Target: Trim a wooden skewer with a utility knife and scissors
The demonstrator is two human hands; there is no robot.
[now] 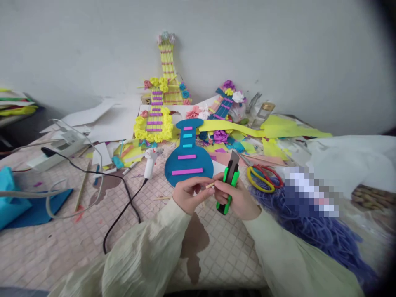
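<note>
My left hand is closed, pinching a short wooden stick between thumb and fingertips. My right hand is wrapped round a green and black utility knife, its blade out and pointing away from me. The fingertips of my right hand also meet the stick, so both hands are close together. Just beyond them lies a dark blue guitar-shaped cutout with pink and light blue strips across its neck and body. Its lower edge is partly hidden behind my left hand.
A white glue gun with a black cord stands left of the cutout. Scissors with yellow and red handles rest by a heap of blue-purple yarn at right. Decorated guitar shapes lean at the back among paper scraps. A power strip lies far left.
</note>
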